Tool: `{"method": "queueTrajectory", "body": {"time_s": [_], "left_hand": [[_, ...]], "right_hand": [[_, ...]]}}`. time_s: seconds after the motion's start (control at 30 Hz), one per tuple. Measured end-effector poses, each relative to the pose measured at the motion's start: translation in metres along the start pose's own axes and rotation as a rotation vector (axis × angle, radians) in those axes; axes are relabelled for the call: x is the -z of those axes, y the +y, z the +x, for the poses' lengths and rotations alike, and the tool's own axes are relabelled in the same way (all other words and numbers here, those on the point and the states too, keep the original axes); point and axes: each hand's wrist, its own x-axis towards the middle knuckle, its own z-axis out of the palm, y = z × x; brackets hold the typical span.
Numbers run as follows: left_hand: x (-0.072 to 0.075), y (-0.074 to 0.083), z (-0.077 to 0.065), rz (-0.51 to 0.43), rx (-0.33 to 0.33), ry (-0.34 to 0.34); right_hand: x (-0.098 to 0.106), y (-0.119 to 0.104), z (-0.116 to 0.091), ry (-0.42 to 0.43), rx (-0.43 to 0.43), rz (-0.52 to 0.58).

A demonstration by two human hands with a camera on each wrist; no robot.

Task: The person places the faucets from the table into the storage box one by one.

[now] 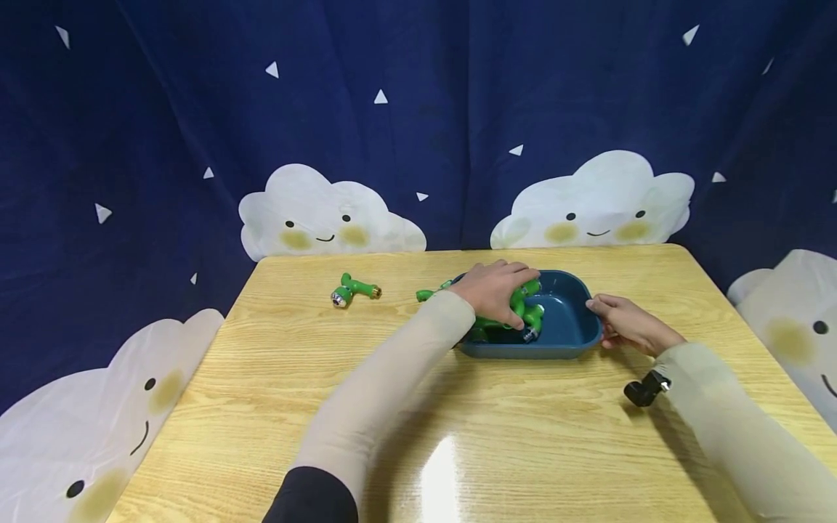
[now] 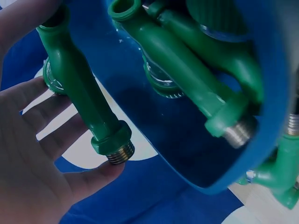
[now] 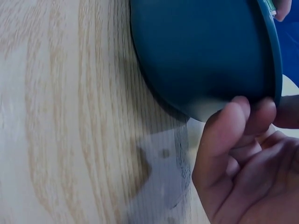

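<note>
Right of frame centre, the left hand [image 1: 492, 290] is gripping a green fitting [image 2: 77, 84] over a blue basin [image 1: 564, 319] holding others. The right hand [image 1: 631, 325] is pinching the basin's right rim (another fitting [image 1: 356, 288] is lying left of centre).

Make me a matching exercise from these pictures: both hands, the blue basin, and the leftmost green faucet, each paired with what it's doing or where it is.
Column one
1. Left hand
2. Right hand
3. Blue basin
4. Leftmost green faucet

Column two
A. Lying on the wooden table, apart from the basin
B. Holding a green faucet
C. Containing several green faucets
D. Pinching the basin at its right end

Right pairs: 1-B, 2-D, 3-C, 4-A.
</note>
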Motion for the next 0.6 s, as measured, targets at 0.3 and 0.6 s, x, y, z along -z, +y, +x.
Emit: {"method": "queueTrajectory", "body": {"time_s": [0.3, 0.6], "left_hand": [[0.001, 0.012, 0.013, 0.017, -0.019, -0.023], [-0.002, 0.019, 0.024, 0.013, -0.004, -0.044]], "right_hand": [[0.0, 0.001, 0.001, -0.004, 0.0, -0.001], [0.001, 0.003, 0.001, -0.005, 0.004, 0.003]]}}
